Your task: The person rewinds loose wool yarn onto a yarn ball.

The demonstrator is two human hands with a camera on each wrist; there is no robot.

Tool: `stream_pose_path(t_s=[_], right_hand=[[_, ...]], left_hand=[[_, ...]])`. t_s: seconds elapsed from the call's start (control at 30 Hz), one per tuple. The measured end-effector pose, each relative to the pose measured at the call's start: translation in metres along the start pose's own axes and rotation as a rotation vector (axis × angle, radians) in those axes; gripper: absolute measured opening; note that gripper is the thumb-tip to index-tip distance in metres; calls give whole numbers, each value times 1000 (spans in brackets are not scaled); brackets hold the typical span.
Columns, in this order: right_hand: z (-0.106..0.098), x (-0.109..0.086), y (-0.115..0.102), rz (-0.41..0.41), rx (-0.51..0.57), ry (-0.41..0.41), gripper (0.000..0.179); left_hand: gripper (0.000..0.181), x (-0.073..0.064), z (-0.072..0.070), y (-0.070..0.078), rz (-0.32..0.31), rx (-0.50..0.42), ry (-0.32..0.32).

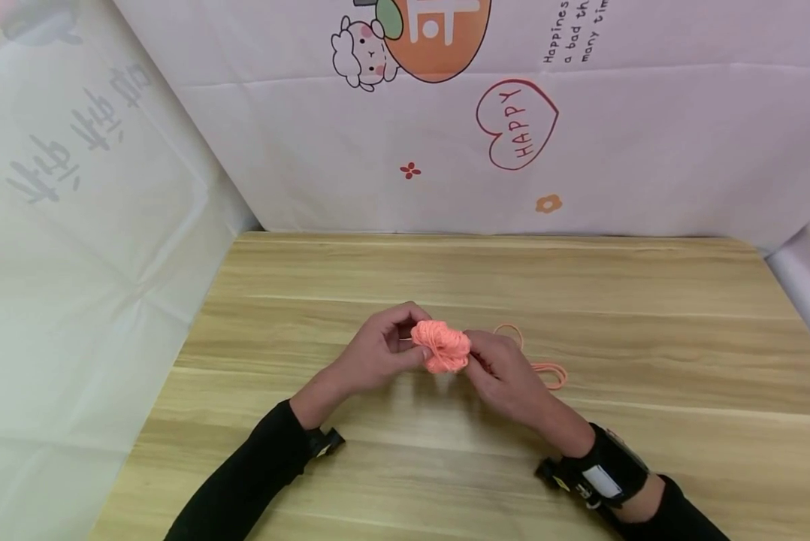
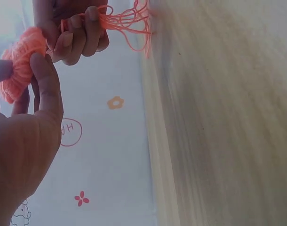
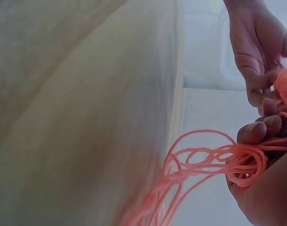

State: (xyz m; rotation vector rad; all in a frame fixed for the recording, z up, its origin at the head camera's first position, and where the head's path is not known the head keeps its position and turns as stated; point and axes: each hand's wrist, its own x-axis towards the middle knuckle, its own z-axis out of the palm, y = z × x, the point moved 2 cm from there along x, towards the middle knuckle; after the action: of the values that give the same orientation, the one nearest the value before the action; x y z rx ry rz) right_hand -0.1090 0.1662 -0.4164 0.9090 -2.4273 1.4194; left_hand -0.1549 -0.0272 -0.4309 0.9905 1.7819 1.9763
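A small wound bundle of coral-orange yarn (image 1: 442,347) is held above the middle of the wooden table (image 1: 310,473). My left hand (image 1: 371,357) pinches the bundle from its left side between thumb and fingers. At its right side is my right hand (image 1: 509,376), with fingers curled round loose yarn strands (image 3: 244,165). Those strands come out of the right fist in loops and hang down to the tabletop, as the left wrist view also shows. In the head view the right hand covers most of them, and only a few loops show beyond it.
A white printed cloth (image 1: 648,150) hangs behind the table's far edge, with another white cloth (image 1: 74,300) along the left side. Each wrist wears a black strap; the right one (image 1: 608,466) carries a small device.
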Motion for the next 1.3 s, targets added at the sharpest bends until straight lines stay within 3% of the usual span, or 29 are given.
stream_pose_path(t_s=[0.17,0.3,0.43,0.6,0.77,0.87,1.0,1.13,1.3], right_hand=[[3,-1,0,7,-4,-27,25],[8,-3,7,-9,-3,-20,28],[13,-7,22,-31,-19,-13,29],[16,-10,33,-67,-35,-12,29],[16,-11,34,-75,-44,-5,28],[17,-12,33,-67,-41,-4,27],[16,-10,23,-95,-25,17,28],[14,-9,18,-103,-24,27,29],[14,-11,33,-87,-31,25,26]], left_hand=[[22,1,-5,-9,-16,-31,90],[22,1,-8,-10,-57,15,173],[21,2,-7,-1,-82,95,232],[19,2,-5,10,-78,214,257],[19,-1,-8,-5,-105,342,267],[20,-3,-11,-18,-139,387,258],[21,-7,-11,-23,-164,429,219],[20,-6,-8,-19,-152,516,118],[20,-3,-6,-22,-150,600,-15]])
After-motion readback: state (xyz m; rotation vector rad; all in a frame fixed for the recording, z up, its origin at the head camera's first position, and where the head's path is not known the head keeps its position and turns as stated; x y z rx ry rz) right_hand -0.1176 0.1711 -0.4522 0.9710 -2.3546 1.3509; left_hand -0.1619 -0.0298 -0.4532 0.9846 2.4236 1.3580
